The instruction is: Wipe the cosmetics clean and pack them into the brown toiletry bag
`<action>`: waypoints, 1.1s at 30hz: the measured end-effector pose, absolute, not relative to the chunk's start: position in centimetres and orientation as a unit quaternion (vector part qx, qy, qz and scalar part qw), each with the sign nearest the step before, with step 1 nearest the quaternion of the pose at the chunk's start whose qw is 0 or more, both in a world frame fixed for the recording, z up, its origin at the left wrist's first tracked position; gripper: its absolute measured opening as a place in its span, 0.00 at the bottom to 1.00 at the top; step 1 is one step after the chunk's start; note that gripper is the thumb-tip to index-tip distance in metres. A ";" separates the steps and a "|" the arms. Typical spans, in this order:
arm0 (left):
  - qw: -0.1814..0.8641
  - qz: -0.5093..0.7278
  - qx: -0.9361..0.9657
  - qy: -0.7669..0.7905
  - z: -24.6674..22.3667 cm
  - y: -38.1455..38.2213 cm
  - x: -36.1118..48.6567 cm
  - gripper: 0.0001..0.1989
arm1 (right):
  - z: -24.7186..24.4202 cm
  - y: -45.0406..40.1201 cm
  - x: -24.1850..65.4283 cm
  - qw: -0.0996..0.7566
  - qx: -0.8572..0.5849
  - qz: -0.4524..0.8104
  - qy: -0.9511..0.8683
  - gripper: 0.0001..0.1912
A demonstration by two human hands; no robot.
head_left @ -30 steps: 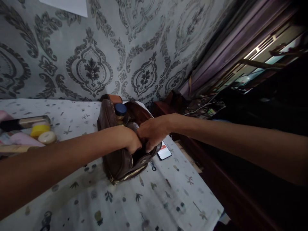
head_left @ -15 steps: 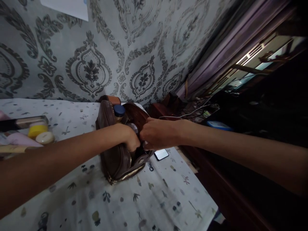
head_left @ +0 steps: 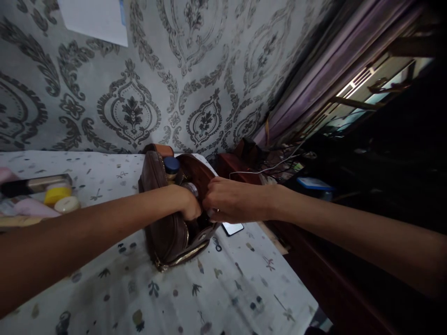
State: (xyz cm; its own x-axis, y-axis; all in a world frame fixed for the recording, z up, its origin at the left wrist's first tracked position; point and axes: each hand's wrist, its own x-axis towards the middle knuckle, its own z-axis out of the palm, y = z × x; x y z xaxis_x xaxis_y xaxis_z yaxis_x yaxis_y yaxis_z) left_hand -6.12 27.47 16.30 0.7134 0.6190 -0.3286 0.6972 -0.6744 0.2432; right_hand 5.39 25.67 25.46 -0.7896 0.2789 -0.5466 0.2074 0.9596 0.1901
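Note:
A brown bag with a gold zipper lies open on the patterned white cloth. My left hand reaches inside it, its fingers hidden in the opening. At the bag's right edge is my right hand, fingers curled together by the flap; whatever they hold is too hidden to name. A jar with a blue lid stands in the bag's back part, and another round lid shows beside my left hand.
A lit phone lies right of the bag. Bottles and tubes, a yellow jar and a cream-coloured lid sit at the left. Behind is a patterned wall; a white cable runs beyond the right edge.
The view has tilted slightly, so the scene sits a little lower. Both hands stay at the bag, with only a small shift of the fingers.

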 end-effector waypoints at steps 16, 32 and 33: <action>0.008 0.217 0.834 0.508 22.8 22.5 -10.9 0.11 | 24.8 26.0 5.2 0.324 0.086 0.114 0.935 0.15; 0.192 0.377 0.675 0.605 18.3 14.3 -17.0 0.14 | 24.5 25.8 5.9 0.282 0.107 0.087 0.949 0.13; 0.211 0.357 0.677 0.608 17.6 13.9 -17.2 0.15 | 24.5 25.8 5.8 0.285 0.107 0.084 0.949 0.13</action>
State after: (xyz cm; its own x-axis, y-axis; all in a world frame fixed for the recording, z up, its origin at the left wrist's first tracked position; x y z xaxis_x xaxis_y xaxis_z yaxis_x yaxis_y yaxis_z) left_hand -17.16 13.90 17.62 0.0050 0.9737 0.2278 0.6726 -0.1719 0.7198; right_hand 5.85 25.78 24.51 -0.8149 0.2515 -0.5222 0.1564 0.9629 0.2197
